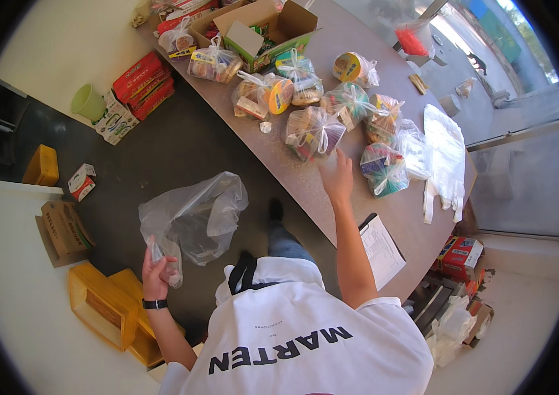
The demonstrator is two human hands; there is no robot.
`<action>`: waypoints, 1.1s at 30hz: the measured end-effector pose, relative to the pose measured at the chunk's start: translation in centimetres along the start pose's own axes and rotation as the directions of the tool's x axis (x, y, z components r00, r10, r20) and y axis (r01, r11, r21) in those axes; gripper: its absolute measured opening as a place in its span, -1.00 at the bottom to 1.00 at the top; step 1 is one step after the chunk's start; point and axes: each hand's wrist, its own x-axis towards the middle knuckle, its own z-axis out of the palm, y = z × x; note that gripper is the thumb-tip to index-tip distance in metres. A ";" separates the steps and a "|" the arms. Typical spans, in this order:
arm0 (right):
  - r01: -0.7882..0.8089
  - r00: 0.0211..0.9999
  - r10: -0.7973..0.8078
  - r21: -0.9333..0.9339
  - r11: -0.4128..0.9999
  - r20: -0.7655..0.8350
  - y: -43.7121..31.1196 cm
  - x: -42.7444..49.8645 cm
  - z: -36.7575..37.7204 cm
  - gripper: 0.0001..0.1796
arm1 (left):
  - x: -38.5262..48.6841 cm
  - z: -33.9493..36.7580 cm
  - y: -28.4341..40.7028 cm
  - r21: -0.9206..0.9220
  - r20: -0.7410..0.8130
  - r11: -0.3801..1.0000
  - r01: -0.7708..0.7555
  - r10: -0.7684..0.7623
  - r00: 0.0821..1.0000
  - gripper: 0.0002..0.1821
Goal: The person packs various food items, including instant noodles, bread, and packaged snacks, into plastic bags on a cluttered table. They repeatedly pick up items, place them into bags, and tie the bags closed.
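Note:
My left hand (158,274) grips the gathered end of a large clear plastic bag (200,212), which hangs limp and spread over the floor beside the table. Over the tabletop, my right hand (337,175) reaches towards a tied clear bag of packaged food (314,132). Its fingertips are at that bag's lower edge; whether they touch it is unclear. No object shows in that hand. To its right sits another tied bag with teal and purple packs (384,169). Several more knotted bags, among them one with an orange-lidded tub (279,96), stand farther up the table.
On the table (279,158) are an opened green carton (279,54), white carrier bags (442,153) and a clipboard with a printed sheet (382,252). Red boxes (143,84), a green bin (88,102) and yellow crates (104,306) line the left wall. Glass doors stand at right.

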 end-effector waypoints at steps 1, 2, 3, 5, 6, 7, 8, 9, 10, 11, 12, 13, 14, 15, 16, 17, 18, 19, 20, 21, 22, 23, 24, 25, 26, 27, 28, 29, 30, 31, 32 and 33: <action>0.014 1.000 -0.013 -0.019 1.000 0.018 -0.9 2.2 -0.1 -0.08 | 1.0 0.7 0.7 0.145 0.008 0.989 -0.031 0.030 1.000 -0.20; 0.090 0.996 -0.088 -0.121 0.989 0.026 -1.6 4.4 0.3 -0.07 | 2.1 1.2 1.4 0.287 0.018 0.956 -0.061 0.058 0.998 -0.21; 0.166 0.986 -0.159 -0.224 0.960 0.049 -1.9 6.2 0.7 -0.06 | 2.7 2.3 2.2 0.421 0.027 0.903 -0.082 0.078 0.997 -0.22; 0.251 0.967 -0.216 -0.365 0.896 0.133 -1.4 9.3 2.3 -0.08 | 4.1 4.8 4.1 0.324 0.054 0.930 -0.175 0.166 0.985 -0.25; 0.261 0.962 -0.203 -0.406 0.876 0.181 -0.2 11.0 3.5 -0.11 | 4.4 7.0 5.5 0.249 0.027 0.950 -0.187 0.186 0.982 -0.23; 0.279 0.954 -0.191 -0.443 0.852 0.233 0.3 12.4 4.3 -0.13 | 4.6 8.1 6.4 0.171 -0.006 0.965 -0.199 0.203 0.979 -0.22; 0.286 0.944 -0.177 -0.423 0.860 0.280 1.0 13.6 4.9 -0.52 | 5.2 6.8 6.3 0.126 0.131 0.968 -0.217 0.200 0.971 -0.16; 0.318 0.933 -0.203 -0.417 0.851 0.296 1.6 14.1 5.4 -0.64 | 5.4 6.9 6.3 0.091 0.087 0.976 -0.200 0.192 0.977 -0.14; 0.348 0.923 -0.231 -0.415 0.840 0.307 2.1 14.5 5.5 -0.75 | 5.6 7.4 6.2 0.050 0.049 0.981 -0.188 0.185 0.982 -0.12; 0.375 0.913 -0.255 -0.414 0.829 0.317 2.4 14.5 5.9 -0.86 | 5.9 7.8 6.0 0.009 0.012 0.984 -0.176 0.175 0.984 -0.10; 0.409 0.895 -0.290 -0.368 0.835 0.339 1.4 14.1 4.8 -0.91 | 6.2 8.2 5.7 -0.029 -0.021 0.985 -0.172 0.171 0.985 -0.09; 0.450 0.868 -0.320 -0.327 0.831 0.379 0.8 14.0 4.3 -0.92 | 6.7 8.5 5.4 -0.057 -0.019 0.984 -0.171 0.171 0.985 -0.09; 0.486 0.838 -0.349 -0.285 0.826 0.418 0.4 13.9 3.9 -0.93 | 7.3 8.6 5.1 -0.085 -0.017 0.982 -0.170 0.170 0.985 -0.08; 0.514 0.811 -0.372 -0.246 0.822 0.451 0.0 13.9 3.2 -0.93 | 8.1 8.8 4.9 -0.110 -0.006 0.980 -0.166 0.166 0.986 -0.07; 0.563 0.771 -0.441 -0.168 0.809 0.459 -1.0 13.8 2.7 -0.94 | 8.7 9.0 4.7 -0.130 0.007 0.978 -0.166 0.168 0.986 -0.07; 0.590 0.738 -0.479 -0.111 0.800 0.475 -2.2 13.6 2.2 -0.96 | 9.3 9.0 4.5 -0.134 0.015 0.980 -0.144 0.147 0.989 -0.08; 0.609 0.712 -0.511 -0.060 0.791 0.481 -3.8 13.3 0.9 -0.97 | 10.3 9.1 4.3 -0.136 0.034 0.983 -0.120 0.126 0.991 -0.10; 0.624 0.686 -0.543 -0.007 0.782 0.484 -5.7 13.0 -0.5 -0.98 | 11.1 9.2 4.4 -0.137 0.053 0.986 -0.097 0.105 0.993 -0.11; 0.624 0.647 -0.561 0.064 0.779 0.517 -7.6 12.5 -2.3 -0.98 | 12.1 9.5 4.7 -0.134 0.113 0.989 -0.066 0.082 0.990 -0.11; 0.621 0.605 -0.581 0.134 0.772 0.544 -9.8 12.2 -4.4 -0.96 | 13.1 9.9 5.0 -0.131 0.174 0.991 -0.040 0.063 0.983 -0.10; 0.618 0.547 -0.611 0.217 0.756 0.572 -11.9 11.8 -5.4 -0.94 | 13.1 9.8 5.0 -0.130 0.216 0.991 -0.019 0.047 0.975 -0.09; 0.585 0.498 -0.632 0.308 0.750 0.594 -13.8 11.3 -6.2 -0.93 | 12.9 9.9 4.9 -0.147 0.255 0.989 0.000 0.037 0.966 -0.06; 0.552 0.447 -0.659 0.393 0.735 0.605 -16.0 10.8 -6.7 -0.93 | 13.0 10.2 5.0 -0.164 0.298 0.986 0.012 0.038 0.954 -0.03; 0.513 0.402 -0.684 0.469 0.719 0.609 -17.8 10.4 -6.8 -0.92 | 13.4 10.7 5.1 -0.179 0.350 0.983 0.026 0.039 0.936 0.00; 0.496 0.368 -0.711 0.520 0.695 0.598 -19.6 9.6 -6.3 -0.92 | 13.1 11.2 5.5 -0.213 0.418 0.976 0.055 0.040 0.908 0.06; 0.425 0.336 -0.719 0.583 0.693 0.609 -20.6 8.8 -5.2 -0.93 | 12.4 11.9 6.2 -0.241 0.495 0.966 0.093 0.040 0.868 0.13; 0.363 0.304 -0.728 0.632 0.685 0.615 -21.6 7.8 -3.3 -0.92 | 11.4 12.1 6.8 -0.256 0.557 0.956 0.142 0.026 0.830 0.22; 0.315 0.294 -0.730 0.658 0.684 0.617 -22.5 6.3 -1.2 -0.92 | 10.6 12.1 7.5 -0.262 0.635 0.956 0.134 0.066 0.770 0.24; 0.303 0.305 -0.758 0.696 0.651 0.577 -22.9 4.6 1.5 -0.91 | 9.5 12.0 8.3 -0.334 0.683 0.932 0.143 0.134 0.718 0.27; 0.294 0.319 -0.758 0.702 0.649 0.568 -23.1 2.7 4.5 -0.90 | 8.2 11.7 9.1 -0.405 0.711 0.902 0.150 0.207 0.672 0.29; 0.322 0.338 -0.748 0.676 0.663 0.572 -22.9 0.9 7.7 -0.89 | 7.2 11.3 10.3 -0.507 0.737 0.836 0.208 0.295 0.608 0.33; 0.349 0.350 -0.724 0.635 0.689 0.594 -22.2 -0.7 11.1 -0.90 | 6.3 10.7 11.2 -0.590 0.745 0.760 0.274 0.380 0.548 0.36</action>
